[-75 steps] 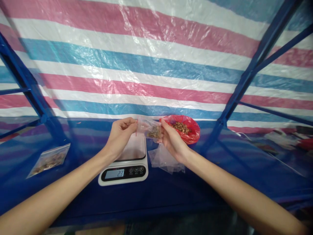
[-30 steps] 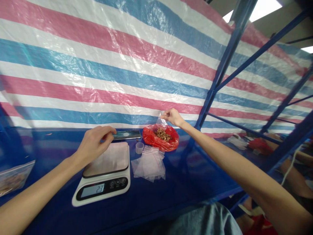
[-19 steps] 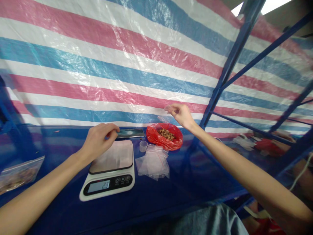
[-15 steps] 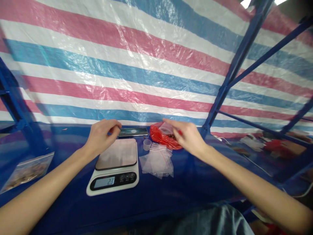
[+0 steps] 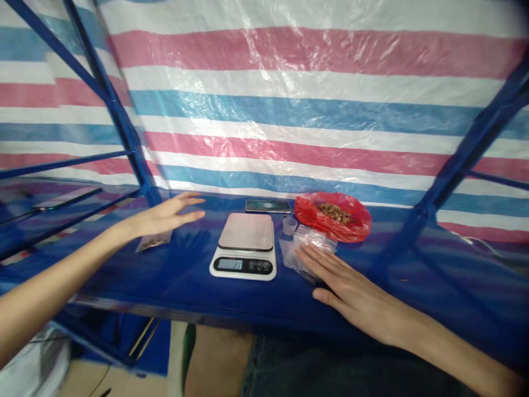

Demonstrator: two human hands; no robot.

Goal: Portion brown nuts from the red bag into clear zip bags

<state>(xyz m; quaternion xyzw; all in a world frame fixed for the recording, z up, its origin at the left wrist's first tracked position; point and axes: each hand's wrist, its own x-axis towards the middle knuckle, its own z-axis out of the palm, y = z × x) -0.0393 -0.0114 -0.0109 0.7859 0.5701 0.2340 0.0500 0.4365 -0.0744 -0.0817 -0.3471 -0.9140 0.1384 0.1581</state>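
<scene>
My right hand [image 5: 339, 284] lies with outstretched fingers over a stack of clear zip bags [image 5: 314, 240], covering part of it. My left hand [image 5: 171, 215] hovers left of the scale, fingers apart and holding nothing. Below it is a zip bag [image 5: 154, 241] with brownish pieces inside, partly hidden by the hand and forearm. Between my hands stands a white digital scale [image 5: 246, 248]; nothing sits on its plate, and its display seems to read 23 or 2.3. Behind the stack, a red plastic bag [image 5: 357, 223] lies open around small brown pieces [image 5: 335, 212].
A small clear cup [image 5: 290, 225] stands right of the scale, and a phone [image 5: 268, 206] lies behind it. Blue metal posts [image 5: 128, 132] rise at both sides of the blue table [image 5: 185, 292]. A striped plastic sheet [image 5: 289, 121] hangs behind.
My view has turned left. My right hand has moved from the red bag onto the zip bags, and a plastic piece no longer covers the brown pieces. My left hand has moved away from the scale and opened.
</scene>
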